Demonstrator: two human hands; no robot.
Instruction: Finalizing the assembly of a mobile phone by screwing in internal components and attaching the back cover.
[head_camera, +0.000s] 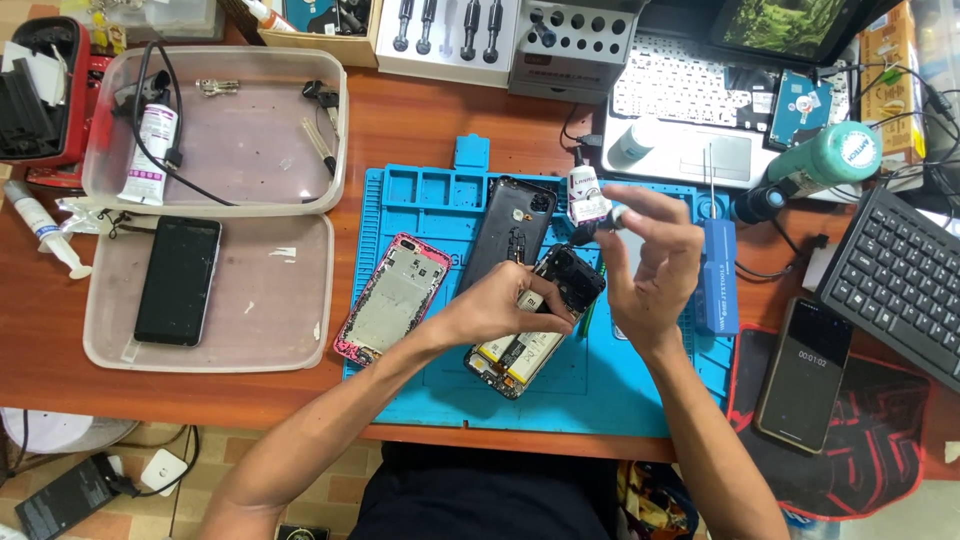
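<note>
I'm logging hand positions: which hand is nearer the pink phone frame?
Left. The left hand steadies the opened phone just beside the pink phone frame; the right hand is raised farther right.

We see a matt blue rubber-like mat on a smooth, reddish wooden table. The opened phone shows bare metal and a glossy battery face. The black back cover looks like smooth plastic, and the pink frame has a dull metal plate inside. The two trays are cloudy, translucent plastic. The dark phone has a glossy glass front.
</note>
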